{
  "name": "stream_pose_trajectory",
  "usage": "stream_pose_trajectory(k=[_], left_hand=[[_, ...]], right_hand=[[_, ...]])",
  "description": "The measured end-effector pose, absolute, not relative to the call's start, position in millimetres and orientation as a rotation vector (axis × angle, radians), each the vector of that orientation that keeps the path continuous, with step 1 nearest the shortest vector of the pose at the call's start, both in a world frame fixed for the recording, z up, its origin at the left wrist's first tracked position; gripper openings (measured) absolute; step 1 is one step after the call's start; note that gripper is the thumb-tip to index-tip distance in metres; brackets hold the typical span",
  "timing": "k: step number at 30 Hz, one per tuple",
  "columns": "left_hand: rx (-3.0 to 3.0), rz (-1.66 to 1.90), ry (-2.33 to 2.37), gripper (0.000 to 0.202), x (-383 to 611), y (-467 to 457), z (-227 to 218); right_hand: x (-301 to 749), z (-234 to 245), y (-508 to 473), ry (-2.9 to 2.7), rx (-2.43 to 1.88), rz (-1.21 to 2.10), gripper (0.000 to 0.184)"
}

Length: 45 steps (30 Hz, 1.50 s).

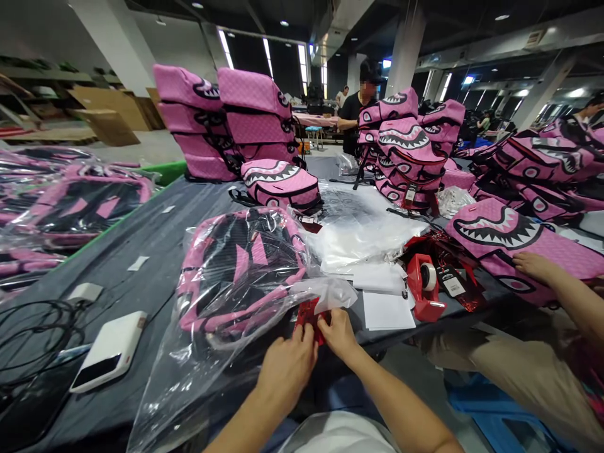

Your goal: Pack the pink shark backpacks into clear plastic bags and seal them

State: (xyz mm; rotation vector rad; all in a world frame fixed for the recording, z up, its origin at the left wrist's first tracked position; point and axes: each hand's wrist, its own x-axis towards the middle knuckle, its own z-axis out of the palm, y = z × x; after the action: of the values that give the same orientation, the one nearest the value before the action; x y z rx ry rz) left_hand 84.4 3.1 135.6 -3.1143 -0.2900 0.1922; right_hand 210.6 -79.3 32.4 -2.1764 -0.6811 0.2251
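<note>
Just in front of me, at the table's near edge, my left hand (289, 365) and my right hand (338, 333) come together on a red shiny piece (307, 314). Fingers of both hands are closed on it, and they hide its lower part, so its exact kind is unclear. Beside them a pink and black backpack (238, 270) lies strap side up inside a clear plastic bag (189, 365). The bag's loose end hangs over the near edge, and a whitish fold of plastic (337, 292) rests just above my right hand.
Right of my hands are white papers (387, 308), a red tape dispenser (427, 289) and red hang tags (455, 283). Clear bags (363, 233) lie behind. Pink backpacks (257, 100) stand stacked; a co-worker's hand (535, 267) touches another. A power bank (111, 352) and cables lie left.
</note>
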Motion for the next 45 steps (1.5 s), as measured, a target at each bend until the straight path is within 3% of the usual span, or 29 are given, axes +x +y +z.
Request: stream_pose_trajectory(k=[3, 7, 11, 16, 19, 22, 24, 27, 31, 33, 35, 39, 45], left_hand=[[-3.389, 0.006, -0.399, 0.032, 83, 9, 107], [-3.802, -0.631, -1.114, 0.037, 93, 39, 63], [-4.102, -0.55, -1.499, 0.063, 106, 46, 28], [-4.164, -0.689, -1.39, 0.051, 100, 41, 17], [-4.0, -0.952, -0.984, 0.035, 89, 51, 26], [-3.464, -1.081, -0.056, 0.039, 90, 69, 42], [-3.137, -0.996, 0.495, 0.04, 98, 83, 53], [-2.89, -0.988, 0.912, 0.031, 114, 99, 64], [-2.887, -0.952, 0.894, 0.034, 122, 104, 61], [-2.891, -0.862, 0.893, 0.034, 122, 102, 55], [-2.886, -0.786, 0.876, 0.034, 121, 101, 49], [-2.803, -0.874, 0.759, 0.035, 115, 103, 40], [-2.781, -1.141, 0.604, 0.029, 110, 102, 32]], right_hand=[[209, 34, -86, -0.678, -2.129, 0.235, 0.026], [205, 41, -91, -0.682, -2.023, 0.413, 0.041], [200, 37, -89, -0.74, -2.029, 0.412, 0.027], [197, 14, -94, -0.586, -2.057, 0.39, 0.03], [199, 11, -97, -0.408, -1.683, 0.56, 0.04], [200, 20, -98, -0.281, -1.404, 0.835, 0.051], [200, 28, -102, -0.375, -1.436, 0.91, 0.044], [200, 38, -122, -0.714, -1.847, 0.542, 0.028], [200, 41, -152, -0.915, -2.318, -0.481, 0.011], [204, 41, -152, -0.986, -2.365, -0.746, 0.029], [212, 41, -141, -1.094, -2.341, -0.844, 0.043], [231, 42, -128, -1.143, -2.113, -0.923, 0.021], [230, 23, -180, -1.551, -1.848, -0.876, 0.026]])
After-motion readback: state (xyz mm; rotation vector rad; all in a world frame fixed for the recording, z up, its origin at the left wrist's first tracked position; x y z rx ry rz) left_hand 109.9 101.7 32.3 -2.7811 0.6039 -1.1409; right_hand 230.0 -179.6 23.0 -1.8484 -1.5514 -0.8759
